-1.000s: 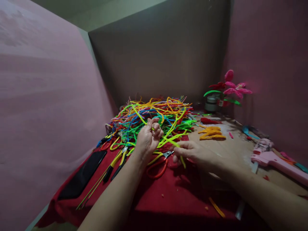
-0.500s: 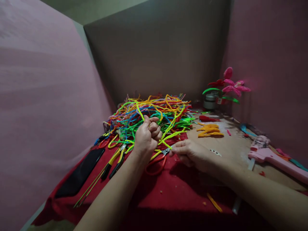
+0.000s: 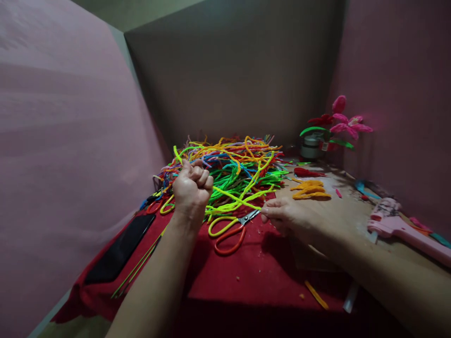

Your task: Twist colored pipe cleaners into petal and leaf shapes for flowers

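Observation:
A bright yellow-green pipe cleaner (image 3: pixel 235 198) stretches between my two hands. My left hand (image 3: pixel 193 185) is closed in a fist around it, and one end sticks up past the thumb. Its other end is pinched between the fingertips of my right hand (image 3: pixel 282 216). Scissors (image 3: pixel 230 230) with one yellow and one red handle lie on the red cloth below the stem, blades towards my right hand. Behind both hands spreads a heap of pipe cleaners (image 3: pixel 229 159) in many colours.
A black phone (image 3: pixel 120 249) lies at the left edge. To the right are orange looped pieces (image 3: pixel 310 190), a red piece (image 3: pixel 308 172) and a pink glue gun (image 3: pixel 398 225). Pink fuzzy flowers (image 3: pixel 348 124) stand at the back right by a grey jar (image 3: pixel 311 147).
My left hand has moved left, away from my right hand, drawing the pipe cleaner out straighter. The scissors are more exposed, while my left arm now covers the yellow-and-black pliers.

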{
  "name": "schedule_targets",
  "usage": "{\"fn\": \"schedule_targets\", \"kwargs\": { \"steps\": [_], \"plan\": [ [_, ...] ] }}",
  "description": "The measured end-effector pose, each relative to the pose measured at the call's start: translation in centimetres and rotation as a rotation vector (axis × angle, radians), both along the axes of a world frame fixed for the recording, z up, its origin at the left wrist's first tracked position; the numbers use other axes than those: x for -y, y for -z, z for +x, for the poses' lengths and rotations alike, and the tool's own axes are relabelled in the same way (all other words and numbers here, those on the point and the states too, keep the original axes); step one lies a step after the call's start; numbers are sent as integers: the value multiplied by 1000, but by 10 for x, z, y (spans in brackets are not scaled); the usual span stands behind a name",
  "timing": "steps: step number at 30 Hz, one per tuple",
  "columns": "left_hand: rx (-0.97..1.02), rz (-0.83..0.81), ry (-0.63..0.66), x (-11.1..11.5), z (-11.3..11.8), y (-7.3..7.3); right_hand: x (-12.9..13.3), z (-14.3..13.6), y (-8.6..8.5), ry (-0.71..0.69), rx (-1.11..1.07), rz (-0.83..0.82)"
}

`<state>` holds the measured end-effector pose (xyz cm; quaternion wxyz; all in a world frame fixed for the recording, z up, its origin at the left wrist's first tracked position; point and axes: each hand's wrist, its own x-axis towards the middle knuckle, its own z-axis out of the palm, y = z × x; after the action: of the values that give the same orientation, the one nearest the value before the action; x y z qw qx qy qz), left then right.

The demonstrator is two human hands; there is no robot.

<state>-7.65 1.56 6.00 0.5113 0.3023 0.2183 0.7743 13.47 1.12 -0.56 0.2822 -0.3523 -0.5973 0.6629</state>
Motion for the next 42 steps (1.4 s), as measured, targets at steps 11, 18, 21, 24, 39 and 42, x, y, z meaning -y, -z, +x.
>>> {"fn": "schedule_targets", "kwargs": {
  "steps": [11, 18, 21, 24, 39, 42],
  "plan": [
    [204, -80, 89, -4, 22, 15, 11, -14, 0, 23, -170, 169],
    [128, -154, 231, 9, 73, 35, 4, -14, 4, 281, -398, 387],
    [96, -164, 251, 5, 72, 39, -6, -10, 2, 334, -571, 263],
    [-39, -244, 193, 1, 65, 43, -12, -6, -3, 328, -683, 123],
    [-637, -71, 309, 17, 69, 42, -9, -2, -4, 308, -423, 250],
    [-610, -65, 289, 18, 71, 42, -10, -2, -2, 290, -376, 276]
  ]
}}
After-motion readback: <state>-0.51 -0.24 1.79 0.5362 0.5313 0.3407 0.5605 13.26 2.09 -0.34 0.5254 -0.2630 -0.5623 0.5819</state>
